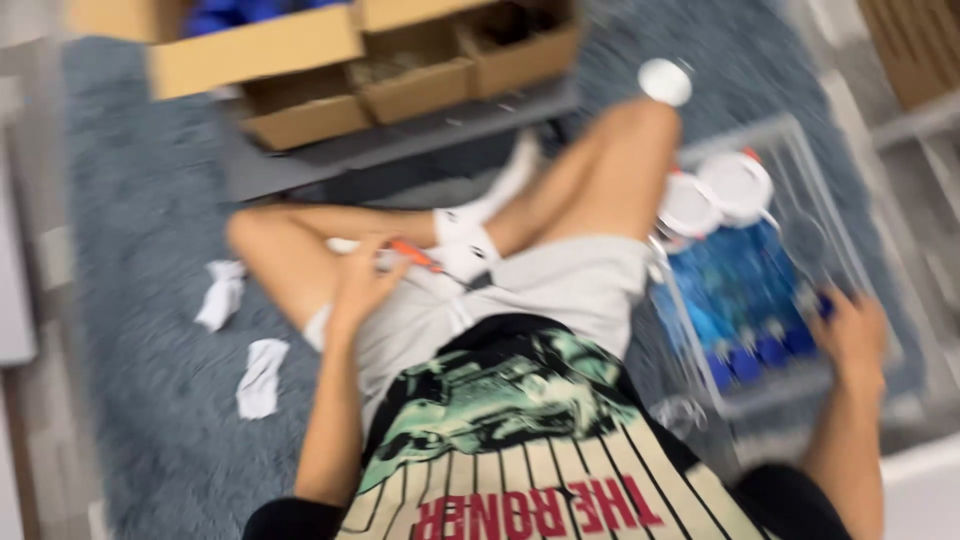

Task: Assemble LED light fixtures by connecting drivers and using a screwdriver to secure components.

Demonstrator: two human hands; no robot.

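Note:
I sit cross-legged on a grey carpet, and the view is blurred. My left hand (362,282) rests near my lap, shut on a small tool with an orange handle (412,254). My right hand (852,335) reaches into a clear plastic bin (800,165) at my right side and touches blue items (745,300) inside; whether it grips one I cannot tell. Two white round lids or containers (715,192) lie at the bin's far end.
Open cardboard boxes (330,70) stand on a low grey board ahead. Two crumpled white papers (240,335) lie on the carpet (140,230) at left. A white round object (665,82) sits beyond my knee. Pale furniture edges run along the right side.

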